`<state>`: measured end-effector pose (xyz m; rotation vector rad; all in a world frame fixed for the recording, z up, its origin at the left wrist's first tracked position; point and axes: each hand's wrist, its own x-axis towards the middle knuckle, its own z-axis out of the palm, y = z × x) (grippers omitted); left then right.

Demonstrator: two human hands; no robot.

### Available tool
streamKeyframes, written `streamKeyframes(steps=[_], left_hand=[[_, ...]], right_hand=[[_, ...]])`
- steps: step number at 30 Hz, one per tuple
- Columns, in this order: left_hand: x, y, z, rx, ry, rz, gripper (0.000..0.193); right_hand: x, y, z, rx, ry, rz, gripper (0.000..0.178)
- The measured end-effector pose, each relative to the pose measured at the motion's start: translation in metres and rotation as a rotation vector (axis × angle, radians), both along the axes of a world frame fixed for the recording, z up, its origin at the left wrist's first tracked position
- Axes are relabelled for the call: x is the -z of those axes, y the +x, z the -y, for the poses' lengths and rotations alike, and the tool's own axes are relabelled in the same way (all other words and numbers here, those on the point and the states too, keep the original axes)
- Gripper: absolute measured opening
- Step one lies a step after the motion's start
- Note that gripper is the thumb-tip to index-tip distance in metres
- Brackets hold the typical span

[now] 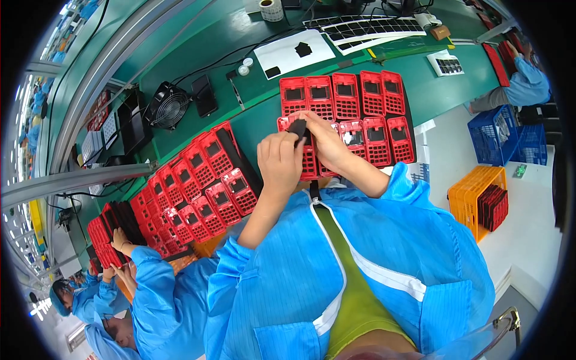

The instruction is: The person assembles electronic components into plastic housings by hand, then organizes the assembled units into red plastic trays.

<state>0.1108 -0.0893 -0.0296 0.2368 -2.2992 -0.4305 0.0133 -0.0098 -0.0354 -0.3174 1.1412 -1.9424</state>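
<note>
A small dark piece (298, 128), a thin pad or sheet whose kind I cannot make out, is between my two hands. My left hand (279, 161) pinches its lower edge, fingers bent and pressed together. From the other side my right hand (327, 143) closes round it, fingers curled over the top. Beneath them are two rows of red keypad phone housings (346, 96), each with a window and a grid of key holes. They lie on a black tray (411, 129), close to my chest. My hands hide part of the nearer row.
More red housings (210, 157) fill trays to the left, where a co-worker's hand (120, 239) grips a stack. A white sheet (294, 53) with black pads, a fan (169, 105) and label strips (366, 30) lie farther back. Orange (462, 198) and blue crates (493, 137) stand right.
</note>
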Motion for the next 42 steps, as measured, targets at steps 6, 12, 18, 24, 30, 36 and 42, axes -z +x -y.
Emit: streamKeyframes(steps=[6, 12, 18, 24, 30, 36, 42], left_hand=[[0.014, 0.000, -0.001, -0.038, 1.015, -0.271, 0.035], [0.027, 0.004, -0.007, -0.135, 0.939, 0.225, 0.050], [0.041, -0.007, -0.013, -0.175, 0.752, 0.390, 0.049], [0.026, -0.012, -0.015, -0.223, 0.102, 0.166, 0.062], [0.009, -0.023, -0.029, 0.008, 0.887, 0.199, 0.048], [-0.007, -0.021, -0.029, -0.011, 0.805, 0.218, 0.038], [-0.011, -0.020, -0.033, 0.044, 0.809, 0.195, 0.039]], right_hand=[[0.011, -0.014, -0.008, -0.013, 0.114, 0.074, 0.021], [0.003, -0.015, -0.036, 0.031, 0.262, -0.578, 0.028], [0.017, -0.019, -0.102, -0.491, 0.276, -1.654, 0.034], [0.012, -0.016, -0.103, -0.376, 0.310, -1.745, 0.014], [-0.013, -0.019, -0.082, -0.278, 0.075, -1.805, 0.023], [-0.035, -0.038, -0.060, -0.015, 0.405, -0.865, 0.052], [-0.030, -0.047, -0.054, -0.234, 0.460, -0.708, 0.052]])
